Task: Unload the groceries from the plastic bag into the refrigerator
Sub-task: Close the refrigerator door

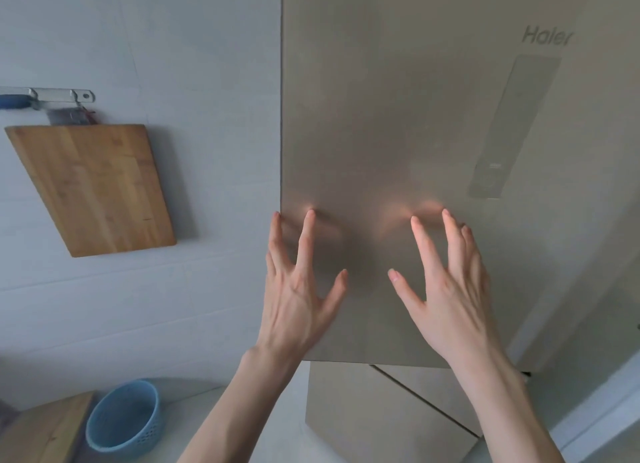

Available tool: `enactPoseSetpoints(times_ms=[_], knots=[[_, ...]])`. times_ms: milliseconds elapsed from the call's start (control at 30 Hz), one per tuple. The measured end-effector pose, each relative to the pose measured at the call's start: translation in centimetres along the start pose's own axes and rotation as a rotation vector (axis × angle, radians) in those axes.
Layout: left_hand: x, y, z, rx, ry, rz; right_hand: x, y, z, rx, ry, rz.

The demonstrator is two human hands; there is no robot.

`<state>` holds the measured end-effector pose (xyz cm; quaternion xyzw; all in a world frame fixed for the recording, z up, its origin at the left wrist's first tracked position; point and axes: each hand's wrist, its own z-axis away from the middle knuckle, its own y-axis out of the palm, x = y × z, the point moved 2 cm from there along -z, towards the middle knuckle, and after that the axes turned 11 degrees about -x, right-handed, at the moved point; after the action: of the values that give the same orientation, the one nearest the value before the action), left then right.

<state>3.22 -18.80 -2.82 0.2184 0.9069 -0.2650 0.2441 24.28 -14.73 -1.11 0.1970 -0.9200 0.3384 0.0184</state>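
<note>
Setting: grey tiled kitchen wall [173, 47] left of a tall beige refrigerator [415, 99]; everything below is placed relative to that refrigerator.
Refrigerator: upper door [381, 133] faces the viewer and looks shut or nearly shut; lower doors [398, 410] sit beneath it.
Left hand [298, 289]: fingers straight and spread, holding nothing, fingertips at the door's left edge, apparently touching.
Right hand [446, 289]: likewise spread and empty, fingertips on or just off the door front, right of the left hand.
Arms: both bare forearms reach up and forward from below.
Plastic bag and groceries: not in view.
Step, as a judgement: either the door is being pushed closed or is about to be opened.
Next move: if opening, fingers need to hook the left edge and pull.
Left of refrigerator: wooden cutting board [93, 185] hanging on the wall; blue strainer [121, 417] on the bench [214, 417] below.
</note>
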Motion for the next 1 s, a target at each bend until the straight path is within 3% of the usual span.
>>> enactPoseSetpoints(times_ms=[200, 467, 1000], knots=[[0.8, 3.1, -1.7, -0.066, 0.099, -0.204, -0.6, 1.4, -1.3, -0.045, -0.001, 0.017], [1.2, 7.6, -4.6, -0.01, 0.197, -0.209, -2.7, 4.3, -3.1, -0.089, -0.03, 0.044], [3.4, 16.3, -8.6, 0.088, 0.208, -0.223, -6.7, 10.2, -5.2, -0.153, 0.083, 0.121]])
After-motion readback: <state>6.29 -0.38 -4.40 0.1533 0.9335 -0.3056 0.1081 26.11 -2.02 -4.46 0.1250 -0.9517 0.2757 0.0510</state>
